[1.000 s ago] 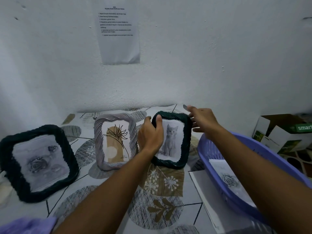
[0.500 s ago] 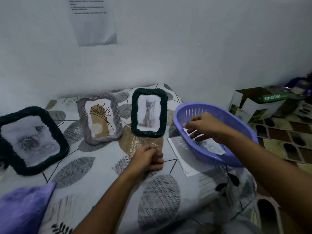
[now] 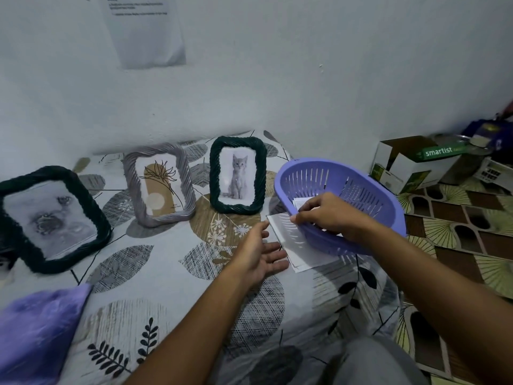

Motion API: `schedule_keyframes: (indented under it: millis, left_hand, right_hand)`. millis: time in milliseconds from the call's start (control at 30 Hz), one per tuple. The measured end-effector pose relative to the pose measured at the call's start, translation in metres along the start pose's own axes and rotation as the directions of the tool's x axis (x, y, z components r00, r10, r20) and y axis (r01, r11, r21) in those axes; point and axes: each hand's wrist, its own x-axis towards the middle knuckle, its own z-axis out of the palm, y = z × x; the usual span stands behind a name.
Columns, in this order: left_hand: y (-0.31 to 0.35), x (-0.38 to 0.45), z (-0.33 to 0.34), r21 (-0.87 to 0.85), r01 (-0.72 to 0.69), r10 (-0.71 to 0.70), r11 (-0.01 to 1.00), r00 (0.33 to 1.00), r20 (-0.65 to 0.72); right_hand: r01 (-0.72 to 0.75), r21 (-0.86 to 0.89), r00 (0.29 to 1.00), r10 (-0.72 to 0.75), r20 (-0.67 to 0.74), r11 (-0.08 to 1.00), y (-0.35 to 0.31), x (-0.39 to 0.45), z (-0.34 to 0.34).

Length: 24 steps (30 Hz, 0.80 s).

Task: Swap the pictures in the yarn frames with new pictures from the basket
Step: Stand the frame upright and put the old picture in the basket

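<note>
Three yarn frames lean against the wall on a patterned sheet: a dark frame with a grey flower picture [image 3: 52, 218] at left, a grey frame with a plant drawing [image 3: 159, 184] in the middle, and a dark green frame with a kitten picture [image 3: 237, 175]. A purple basket [image 3: 369, 201] sits to their right. My right hand [image 3: 330, 215] reaches into it and pinches a white picture sheet [image 3: 301, 202] at the near rim. Beside the basket my left hand [image 3: 262, 257] lies open, palm up, on the sheet, its fingers touching white papers [image 3: 294, 245] that lie partly under the basket.
A purple cloth [image 3: 36, 332] lies at the near left. Beyond the basket on the right stand open white cardboard boxes [image 3: 408, 165] on a patterned floor mat [image 3: 466, 232]. A printed paper [image 3: 144, 29] hangs on the white wall behind the frames.
My left hand let go of the kitten frame, drew back to the sheet and opened beside the basket. My right hand left the frame, dipped into the basket and took hold of a sheet.
</note>
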Motion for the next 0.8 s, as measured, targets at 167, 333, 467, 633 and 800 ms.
schedule_keyframes:
  millis: [167, 333, 467, 633, 800]
  left_hand:
    - [0.004, 0.003, 0.001, -0.021, 0.028, -0.029, 0.999, 0.999, -0.023]
    - [0.005, 0.010, 0.005, 0.086, 0.002, 0.003, 0.996, 0.998, -0.066]
    - [0.006, 0.014, 0.010, 0.207, -0.057, 0.076, 0.977, 0.994, -0.084]
    - [0.003, 0.022, 0.019, 0.234, -0.065, 0.073, 0.970, 0.997, -0.024]
    - [-0.002, 0.026, 0.026, 0.251, -0.117, 0.142, 0.961, 0.986, -0.083]
  right_hand:
    - [0.005, 0.010, 1.000, -0.005, 0.002, 1.000, 0.000, 0.000, 0.000]
    - [0.012, 0.020, 1.000, -0.012, 0.013, 1.000, 0.001, 0.000, 0.000]
    - [0.009, 0.023, 1.000, -0.009, 0.022, 1.000, 0.001, 0.000, -0.002]
    - [0.014, 0.021, 0.999, -0.015, 0.033, 1.000, 0.000, -0.001, -0.003]
    - [0.003, 0.020, 0.999, -0.004, 0.043, 1.000, -0.001, 0.000, -0.004]
